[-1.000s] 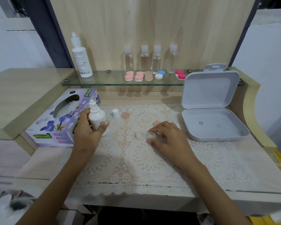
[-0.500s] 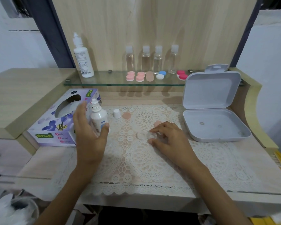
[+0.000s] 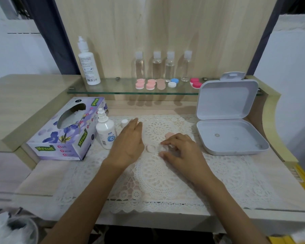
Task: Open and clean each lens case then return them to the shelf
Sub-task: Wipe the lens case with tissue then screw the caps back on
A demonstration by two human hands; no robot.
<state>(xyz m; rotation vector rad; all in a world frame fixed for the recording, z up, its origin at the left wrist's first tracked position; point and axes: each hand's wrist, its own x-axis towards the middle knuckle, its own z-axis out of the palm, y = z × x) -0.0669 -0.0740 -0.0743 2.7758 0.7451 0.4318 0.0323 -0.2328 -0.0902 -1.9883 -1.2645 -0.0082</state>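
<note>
An open pale pink lens case (image 3: pixel 151 148) lies on the lace mat (image 3: pixel 158 173). My right hand (image 3: pixel 180 152) curls over its right half and pinches it. One pink lid (image 3: pixel 169 135) lies just behind that hand. My left hand (image 3: pixel 128 141) hovers flat with straight fingers and holds nothing. Its fingertips reach toward a spot beside the small white cap (image 3: pixel 124 122). The uncapped solution bottle (image 3: pixel 105 132) stands free to its left. More lens cases sit on the glass shelf (image 3: pixel 113 88): pink ones (image 3: pixel 140 84), a beige one (image 3: pixel 160 84), a blue-and-white one (image 3: pixel 173 82), a red one (image 3: pixel 195 83).
A tissue box (image 3: pixel 67 131) stands at the left, touching the small bottle. An open white plastic box (image 3: pixel 231 136) sits at the right with its lid upright. On the shelf stand a tall white bottle (image 3: pixel 88 66) and several clear bottles (image 3: pixel 157 67).
My left hand let go of the solution bottle, which now stands on the mat, and moved right and forward with fingers straightened. My right hand stayed on the lens case.
</note>
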